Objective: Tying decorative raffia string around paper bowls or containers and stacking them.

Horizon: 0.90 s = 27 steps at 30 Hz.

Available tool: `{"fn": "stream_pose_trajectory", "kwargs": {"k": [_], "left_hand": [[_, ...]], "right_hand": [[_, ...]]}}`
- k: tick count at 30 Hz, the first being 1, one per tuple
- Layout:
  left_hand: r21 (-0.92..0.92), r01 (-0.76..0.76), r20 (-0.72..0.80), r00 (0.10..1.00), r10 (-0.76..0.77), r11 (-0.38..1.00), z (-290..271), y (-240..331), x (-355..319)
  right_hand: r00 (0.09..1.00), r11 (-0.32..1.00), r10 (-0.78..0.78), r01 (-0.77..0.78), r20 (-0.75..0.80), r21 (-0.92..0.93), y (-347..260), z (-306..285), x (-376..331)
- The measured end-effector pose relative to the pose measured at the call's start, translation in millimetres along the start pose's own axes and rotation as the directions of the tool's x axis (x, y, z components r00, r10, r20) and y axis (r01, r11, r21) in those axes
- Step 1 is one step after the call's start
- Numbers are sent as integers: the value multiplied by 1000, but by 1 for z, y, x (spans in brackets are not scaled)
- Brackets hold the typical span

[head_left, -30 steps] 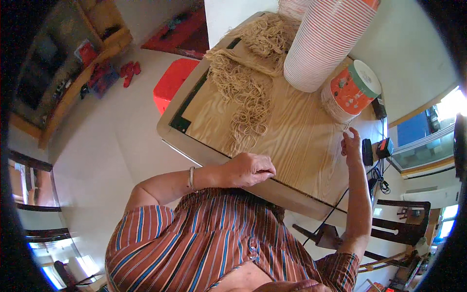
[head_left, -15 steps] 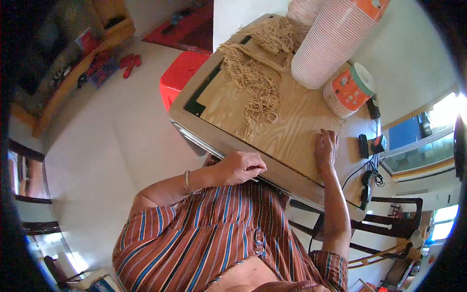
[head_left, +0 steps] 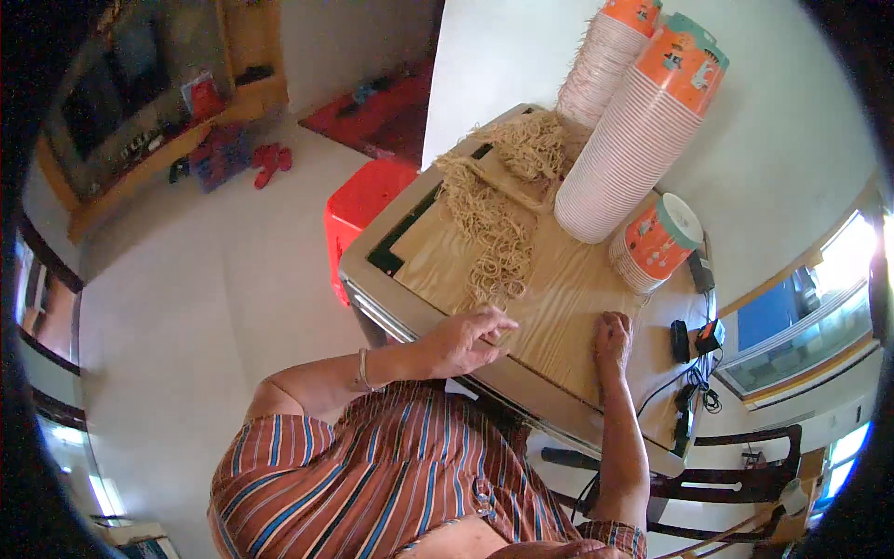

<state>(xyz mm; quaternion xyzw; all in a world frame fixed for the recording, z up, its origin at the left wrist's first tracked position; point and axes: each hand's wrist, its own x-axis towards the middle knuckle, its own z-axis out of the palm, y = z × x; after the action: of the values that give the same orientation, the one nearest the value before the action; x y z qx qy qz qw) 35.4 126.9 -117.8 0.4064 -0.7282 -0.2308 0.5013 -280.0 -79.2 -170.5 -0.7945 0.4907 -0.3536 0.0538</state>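
Note:
My left hand [head_left: 468, 341] is over the near edge of the table, its fingers apart and nothing visible in them. Just beyond its fingertips lies the near end of a heap of tan loops [head_left: 489, 224] that look like rubber bands. My right hand [head_left: 613, 343] rests on the wooden tabletop [head_left: 559, 317] further right, its fingers curled. Whatever those fingers hold, if anything, is hidden. Beyond it stands a short stack of orange and green paper cups [head_left: 652, 240]. A tall leaning stack of paper cups [head_left: 619, 154] stands behind the heap.
A second tall cup stack [head_left: 605, 70] stands at the back by the wall. Black adapters [head_left: 682, 341] and cables lie along the right side of the table. A red stool [head_left: 368, 200] is beyond the table's left edge. A dark wooden chair [head_left: 745, 475] stands at the lower right.
My left hand has moved forward over the table edge toward the tan loops, and its fingers have spread. My right hand's fingers look more curled. The view has tilted, showing more of the cup stacks.

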Motion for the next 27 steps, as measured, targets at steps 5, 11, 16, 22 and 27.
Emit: {"fn": "stream_pose_trajectory", "kwargs": {"k": [5,11,16,22,27], "left_hand": [[15,-118,-58,991,119,993,-34,26,74],[85,-80,-171,981,94,993,-75,38,184],[-150,31,-262,963,-70,988,-100,33,269],[-46,-45,-325,945,27,998,-111,9,378],[-232,-107,-274,961,41,967,-109,20,428]], "right_hand": [[998,996,63,-65,31,61,-2,-9,0],[999,991,10,-4,-42,132,-18,-21,4],[985,956,-149,166,-86,242,-62,-60,55],[930,899,-205,303,-306,315,-101,-117,205],[953,880,-47,182,-299,439,-128,-144,314]]}}
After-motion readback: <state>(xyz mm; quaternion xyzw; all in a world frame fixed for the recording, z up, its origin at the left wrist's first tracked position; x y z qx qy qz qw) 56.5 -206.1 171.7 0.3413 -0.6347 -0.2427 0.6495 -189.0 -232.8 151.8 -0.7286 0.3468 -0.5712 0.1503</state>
